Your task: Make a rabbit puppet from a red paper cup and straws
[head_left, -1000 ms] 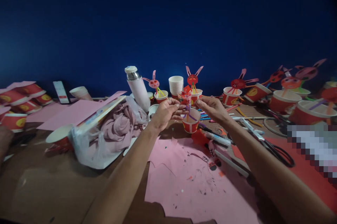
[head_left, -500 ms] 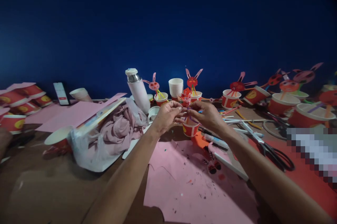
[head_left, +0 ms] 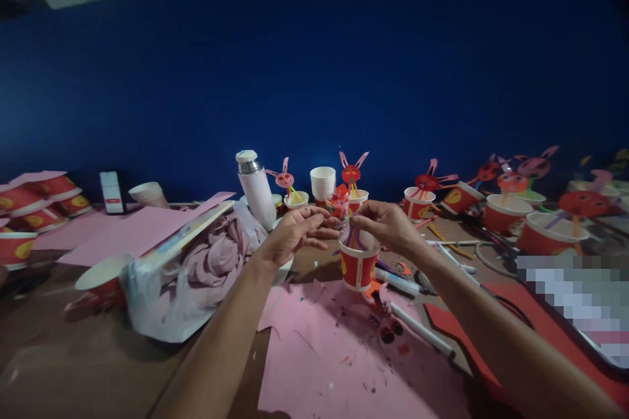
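My right hand (head_left: 381, 221) pinches the top of a bent purple pipe cleaner (head_left: 354, 235), which stands in a red paper cup (head_left: 358, 268) with a white rim. Left of the cup, my left hand (head_left: 299, 232) is open, its fingers stretched toward the purple stem but apart from it. Behind the fingertips is a crinkled red and clear bundle (head_left: 339, 202). A pink paper sheet (head_left: 314, 353) lies in front of the cup, strewn with scraps. On it rests a cut-out face with dark eyes (head_left: 390, 329).
Bunny-headed cups, among them one with a red head (head_left: 350, 174), line the back. A white flask (head_left: 256, 193) and stacked cups (head_left: 323, 183) stand there too. Left lies a plastic bag with cloth (head_left: 216, 258). Markers (head_left: 400, 281) and a white stick (head_left: 422, 330) lie right.
My hands have come apart: the left has drawn back to the left and opened, while the right keeps its pinch at the purple stem. The view has tilted up and turned slightly.
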